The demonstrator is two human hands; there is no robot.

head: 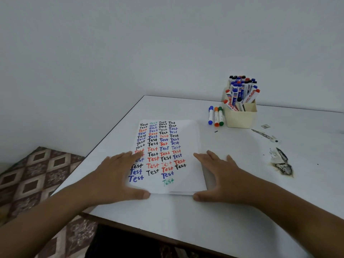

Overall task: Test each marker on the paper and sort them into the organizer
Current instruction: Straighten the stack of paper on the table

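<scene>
White paper [167, 155], two hands, three loose markers [216, 116]

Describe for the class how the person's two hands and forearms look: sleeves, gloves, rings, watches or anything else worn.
Both the left hand and the right hand are bare, with no gloves. No ring shows on any finger in view, and neither wrist carries a watch or band. Both forearms are uncovered as far as the picture's lower edge, so no sleeve is visible. The thumbnails are short and unpainted.

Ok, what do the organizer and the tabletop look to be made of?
Organizer: probably matte cream plastic or card, going by its flat, dull walls; cannot tell which. Table: seemingly a smooth white laminate over board, with a dark edge and a chipped, scorched-looking patch exposing darker material.
</scene>
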